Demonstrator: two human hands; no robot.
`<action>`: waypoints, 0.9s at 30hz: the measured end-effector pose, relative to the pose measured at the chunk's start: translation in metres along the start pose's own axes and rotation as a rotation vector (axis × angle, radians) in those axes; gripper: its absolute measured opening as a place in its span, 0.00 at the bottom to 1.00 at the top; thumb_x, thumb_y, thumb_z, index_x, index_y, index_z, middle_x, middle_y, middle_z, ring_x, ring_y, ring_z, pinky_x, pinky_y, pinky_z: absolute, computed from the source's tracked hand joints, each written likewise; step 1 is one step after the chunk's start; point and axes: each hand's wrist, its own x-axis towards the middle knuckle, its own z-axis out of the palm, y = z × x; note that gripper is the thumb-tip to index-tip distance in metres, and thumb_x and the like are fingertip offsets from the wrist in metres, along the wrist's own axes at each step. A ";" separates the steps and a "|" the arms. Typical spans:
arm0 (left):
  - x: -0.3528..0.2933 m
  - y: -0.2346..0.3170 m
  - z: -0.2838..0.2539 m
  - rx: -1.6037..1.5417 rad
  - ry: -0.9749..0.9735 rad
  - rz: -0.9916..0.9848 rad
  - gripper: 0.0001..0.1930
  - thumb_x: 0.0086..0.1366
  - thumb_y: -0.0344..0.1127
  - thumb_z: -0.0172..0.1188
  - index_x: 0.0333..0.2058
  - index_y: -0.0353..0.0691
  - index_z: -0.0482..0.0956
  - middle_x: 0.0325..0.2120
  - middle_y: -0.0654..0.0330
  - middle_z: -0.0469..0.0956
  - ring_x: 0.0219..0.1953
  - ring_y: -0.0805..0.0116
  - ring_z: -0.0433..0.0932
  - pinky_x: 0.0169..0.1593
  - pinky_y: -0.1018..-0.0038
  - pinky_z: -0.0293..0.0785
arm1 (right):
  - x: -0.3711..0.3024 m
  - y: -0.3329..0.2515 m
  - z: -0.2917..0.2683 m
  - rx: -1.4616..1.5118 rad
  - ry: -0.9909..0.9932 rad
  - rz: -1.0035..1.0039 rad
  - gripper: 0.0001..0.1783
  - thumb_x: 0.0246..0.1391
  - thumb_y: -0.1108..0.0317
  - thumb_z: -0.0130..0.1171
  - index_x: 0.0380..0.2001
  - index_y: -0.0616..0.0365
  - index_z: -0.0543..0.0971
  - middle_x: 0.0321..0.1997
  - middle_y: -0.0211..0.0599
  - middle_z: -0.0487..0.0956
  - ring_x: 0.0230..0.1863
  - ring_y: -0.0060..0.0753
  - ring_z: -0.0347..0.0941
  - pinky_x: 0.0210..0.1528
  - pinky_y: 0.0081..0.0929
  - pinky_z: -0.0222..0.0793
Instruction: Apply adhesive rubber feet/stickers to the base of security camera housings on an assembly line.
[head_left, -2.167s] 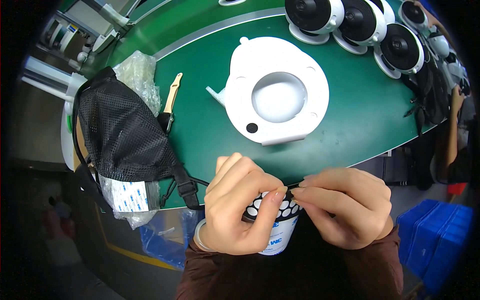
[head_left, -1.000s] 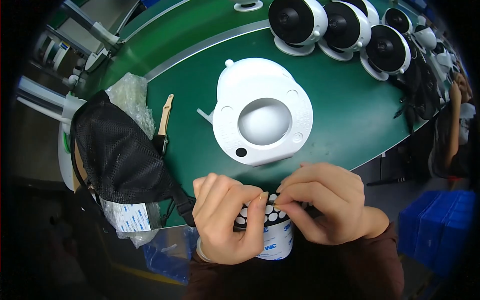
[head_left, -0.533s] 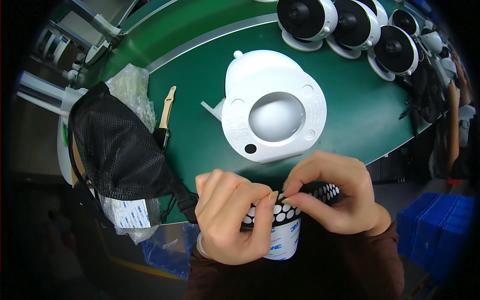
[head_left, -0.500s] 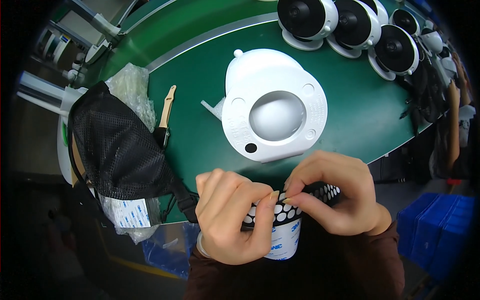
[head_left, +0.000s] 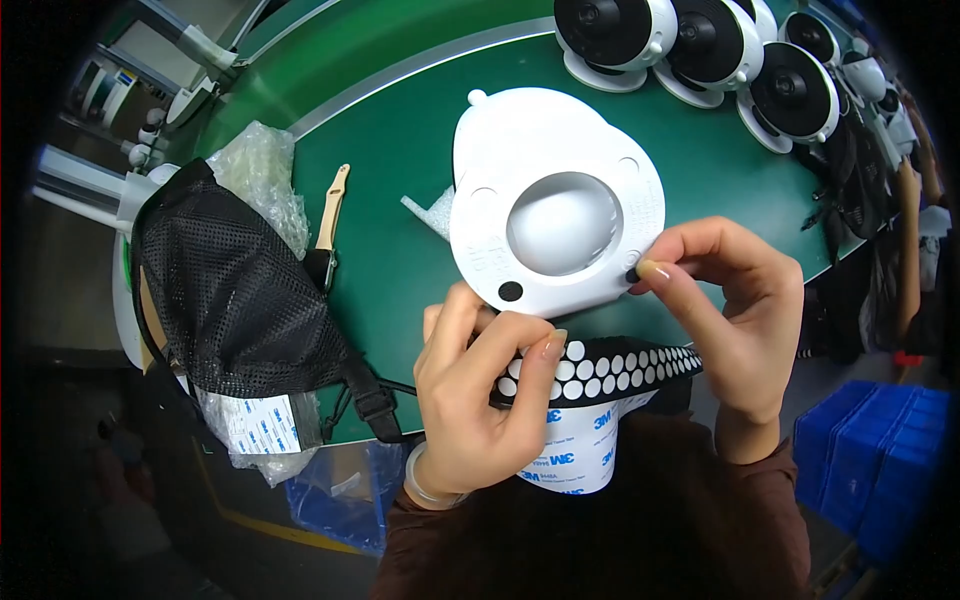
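Observation:
A white camera (head_left: 482, 222) lies on the green table with its round, hollow-centred base facing up. A black round pad (head_left: 511, 291) sits in a recess at the base's near left; the other visible recesses are white. My left hand (head_left: 485, 400) pinches the edge of a black strip of round adhesive pads (head_left: 620, 374), whose dots show white backs; printed backing paper (head_left: 575, 450) hangs below. Between the thumb and index finger of my right hand (head_left: 745, 310) is a small black round pad (head_left: 632, 275), held at the base's right rim beside a recess.
Several white cameras with black fronts (head_left: 790, 95) stand at the far right. On the left are a black mesh bag (head_left: 240, 290), bubble wrap (head_left: 262, 185) and a wooden-handled brush (head_left: 335, 205). Blue bins (head_left: 870, 460) stand at lower right, beyond the table edge.
My right hand has left the strip and moved up and right to the camera base, now with a black pad in its fingers. My left hand still grips the strip, slightly higher.

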 end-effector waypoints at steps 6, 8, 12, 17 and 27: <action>0.001 -0.001 0.000 0.015 0.005 0.037 0.03 0.47 0.25 0.60 0.23 0.37 0.76 0.24 0.61 0.68 0.23 0.69 0.63 0.30 0.76 0.56 | 0.002 -0.003 0.002 -0.009 0.060 0.046 0.03 0.45 0.78 0.58 0.25 0.68 0.75 0.26 0.35 0.77 0.28 0.22 0.74 0.35 0.15 0.67; 0.001 0.000 0.000 0.036 -0.004 0.033 0.03 0.47 0.24 0.60 0.23 0.38 0.76 0.24 0.61 0.68 0.23 0.69 0.63 0.31 0.76 0.56 | 0.002 -0.003 0.002 -0.054 0.068 0.007 0.03 0.45 0.78 0.58 0.25 0.68 0.75 0.25 0.35 0.77 0.28 0.22 0.73 0.35 0.15 0.67; 0.002 -0.002 0.001 0.037 -0.008 0.051 0.03 0.47 0.24 0.60 0.23 0.38 0.76 0.24 0.61 0.68 0.23 0.69 0.63 0.31 0.76 0.56 | 0.002 -0.001 0.004 -0.098 0.084 -0.011 0.03 0.45 0.78 0.58 0.25 0.68 0.76 0.25 0.35 0.77 0.28 0.21 0.73 0.35 0.15 0.67; 0.002 0.000 0.001 0.057 0.001 0.049 0.05 0.45 0.24 0.61 0.23 0.38 0.75 0.25 0.60 0.69 0.23 0.69 0.64 0.31 0.76 0.57 | 0.002 -0.001 0.005 -0.121 0.096 -0.050 0.03 0.44 0.78 0.58 0.24 0.67 0.76 0.24 0.35 0.77 0.27 0.20 0.72 0.33 0.14 0.66; 0.000 -0.002 0.001 0.030 0.015 0.063 0.04 0.46 0.24 0.61 0.23 0.37 0.75 0.28 0.59 0.71 0.23 0.69 0.64 0.31 0.76 0.58 | 0.001 -0.003 0.003 -0.086 0.050 -0.005 0.04 0.44 0.77 0.59 0.23 0.66 0.75 0.23 0.34 0.76 0.26 0.19 0.72 0.33 0.13 0.65</action>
